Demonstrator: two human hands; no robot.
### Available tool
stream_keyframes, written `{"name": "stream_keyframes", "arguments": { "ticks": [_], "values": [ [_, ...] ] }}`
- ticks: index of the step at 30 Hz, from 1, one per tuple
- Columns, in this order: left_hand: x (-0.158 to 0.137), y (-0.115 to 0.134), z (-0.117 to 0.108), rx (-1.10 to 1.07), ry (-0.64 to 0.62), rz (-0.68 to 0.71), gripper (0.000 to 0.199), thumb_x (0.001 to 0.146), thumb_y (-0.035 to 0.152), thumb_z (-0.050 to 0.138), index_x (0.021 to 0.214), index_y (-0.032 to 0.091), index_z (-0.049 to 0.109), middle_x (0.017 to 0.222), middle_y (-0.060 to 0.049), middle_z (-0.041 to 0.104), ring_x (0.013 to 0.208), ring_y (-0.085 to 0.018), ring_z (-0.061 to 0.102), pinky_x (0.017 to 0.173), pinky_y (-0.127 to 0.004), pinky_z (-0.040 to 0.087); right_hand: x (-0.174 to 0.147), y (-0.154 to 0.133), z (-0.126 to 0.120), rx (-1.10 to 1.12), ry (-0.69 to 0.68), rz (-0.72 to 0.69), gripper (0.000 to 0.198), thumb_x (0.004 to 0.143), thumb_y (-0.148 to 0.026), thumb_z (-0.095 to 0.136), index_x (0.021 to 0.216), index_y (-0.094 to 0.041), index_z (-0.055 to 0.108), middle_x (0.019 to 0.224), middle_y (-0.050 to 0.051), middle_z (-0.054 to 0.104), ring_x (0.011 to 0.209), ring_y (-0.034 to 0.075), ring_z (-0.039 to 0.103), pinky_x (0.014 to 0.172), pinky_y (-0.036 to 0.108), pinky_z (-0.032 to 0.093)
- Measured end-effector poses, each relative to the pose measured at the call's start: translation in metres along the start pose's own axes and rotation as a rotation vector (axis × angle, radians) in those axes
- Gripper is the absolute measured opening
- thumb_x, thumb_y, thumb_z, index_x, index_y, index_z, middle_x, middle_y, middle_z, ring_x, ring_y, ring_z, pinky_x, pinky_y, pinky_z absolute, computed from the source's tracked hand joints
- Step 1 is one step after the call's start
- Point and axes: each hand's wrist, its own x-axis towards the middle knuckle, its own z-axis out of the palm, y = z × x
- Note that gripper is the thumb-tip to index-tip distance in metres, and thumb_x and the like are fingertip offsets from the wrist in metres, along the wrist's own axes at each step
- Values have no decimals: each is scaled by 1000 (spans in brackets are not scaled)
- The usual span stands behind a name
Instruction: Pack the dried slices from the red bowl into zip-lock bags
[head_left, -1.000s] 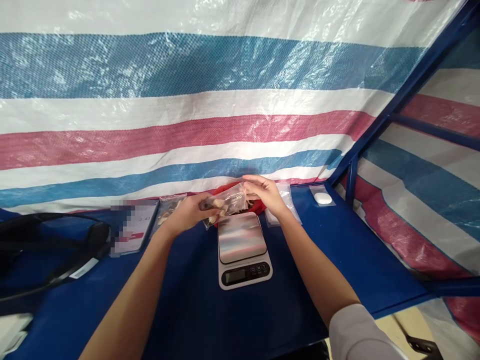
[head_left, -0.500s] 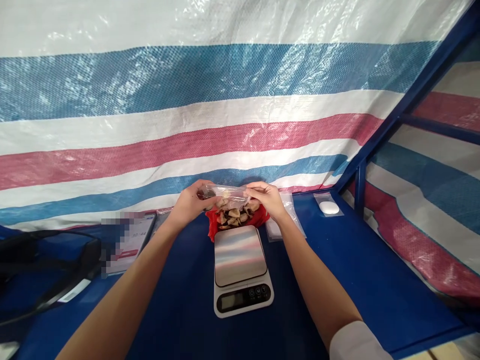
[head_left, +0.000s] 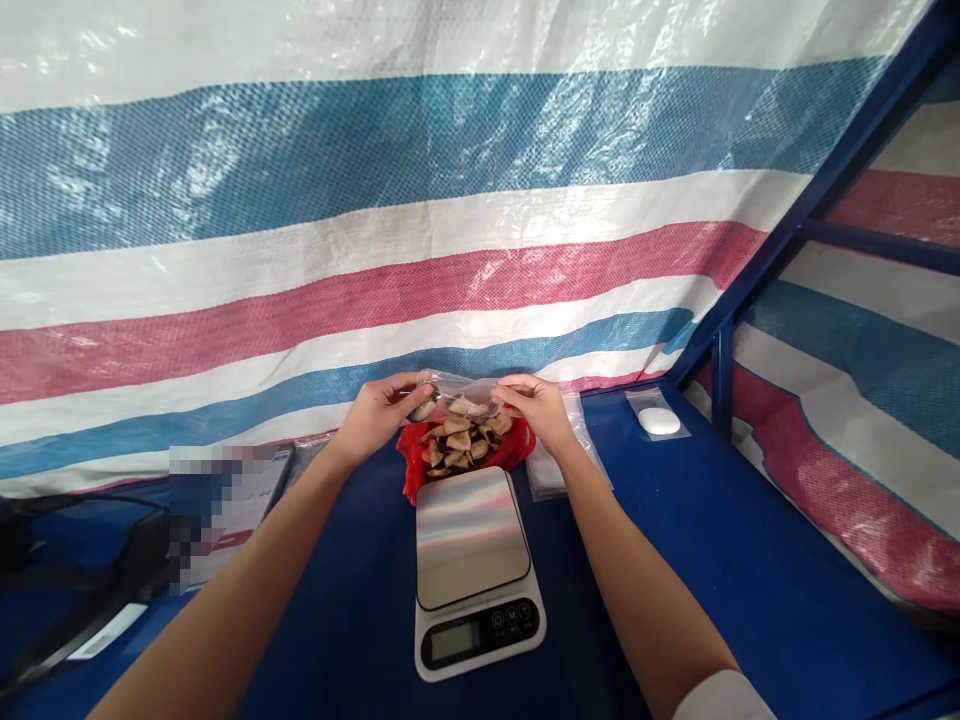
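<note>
Clear plastic, drawn wide between two bare hands. Pinched at one side by the left hand (head_left: pixel 381 412) and at the other by the right hand (head_left: pixel 541 406), each clamped on the same clear bag (head_left: pixel 465 384), with a gap between the two. Visible through the film, a few pale pieces (head_left: pixel 466 407); mouth open or sealed, impossible to tell. For good handling, pinch film alone rather than contents, pull evenly from both sides, and hold level so as not to tip everything toward one corner. Go gently with the tension: thin film, likely to split under a hard tug. Best to work low, over the back of the red bag (head_left: pixel 411 462) and its heap of dried slices (head_left: pixel 457 437), so as to catch any dropped piece. Just this side of the heap, a shiny-topped kitchen scale (head_left: pixel 472 540), better left unbumped. Off to the right, flat clear bags (head_left: pixel 547 474) on the blue table (head_left: pixel 750 570), then a white oval object (head_left: pixel 659 421) in a small packet. Off to the left, a flat device (head_left: pixel 255 495), partly pixelated, and a dark strap (head_left: pixel 139 550). Behind everything, striped sheeting (head_left: pixel 450 130).
</note>
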Motion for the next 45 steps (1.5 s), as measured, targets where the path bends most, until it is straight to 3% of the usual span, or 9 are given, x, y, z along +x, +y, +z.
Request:
{"name": "stream_keyframes", "arguments": {
  "ticks": [7, 13, 22, 28, 36, 41, 45],
  "values": [
    [7, 12, -8, 170, 2, 153, 56, 89, 67, 58, 105, 19, 80, 109, -10, 80, 101, -30, 73, 90, -37, 57, 2, 7, 3, -98, -33, -45, 32, 67, -46, 82, 84, -19, 76, 82, 5, 78, 74, 19, 70, 69, 31, 57],
    [15, 28, -7, 217, 18, 236, 50, 88, 67, 62, 96, 21, 82, 103, -9, 81, 94, -28, 74, 85, -35, 58, 1, 8, 2, -193, -85, -27, 26, 71, -41, 79, 86, -20, 79, 82, 4, 78, 69, 18, 68, 67, 31, 56],
    [23, 26, 0, 58, 76, 154, 43, 75, 63, 79, 85, 21, 83, 91, -8, 81, 83, -24, 74, 80, -34, 60, -2, 0, -1, -74, -96, 130, 24, 69, -39, 82, 83, -19, 80, 78, 3, 77, 69, 18, 69, 67, 31, 59],
    [26, 30, -4, 42, 47, 128, 42, 72, 60, 82, 82, 19, 82, 86, -8, 80, 81, -25, 73, 78, -35, 59, -1, 0, -2, -116, -84, 98, 19, 70, -38, 80, 78, -20, 80, 71, 2, 75, 62, 17, 66, 61, 30, 56],
    [28, 27, 2, 40, 72, 122, 44, 72, 64, 80, 81, 21, 81, 87, -7, 80, 84, -25, 73, 82, -37, 58, 0, 0, -6, -174, -71, 44, 22, 71, -41, 78, 80, -20, 80, 76, 4, 77, 68, 20, 69, 67, 33, 59],
    [29, 33, 6, 67, 62, 138, 46, 74, 65, 78, 81, 20, 80, 86, -7, 80, 82, -25, 73, 80, -36, 58, 0, 5, -2, -124, -105, 84, 23, 71, -40, 79, 84, -21, 81, 75, 3, 77, 67, 19, 69, 66, 33, 59],
    [26, 27, 5, 105, 77, 145, 48, 73, 67, 76, 79, 20, 79, 84, -7, 79, 80, -24, 71, 77, -35, 57, 0, 5, -5, -117, -48, 93, 21, 67, -38, 80, 78, -20, 80, 73, 3, 76, 66, 20, 69, 66, 35, 61]
  ]
}}
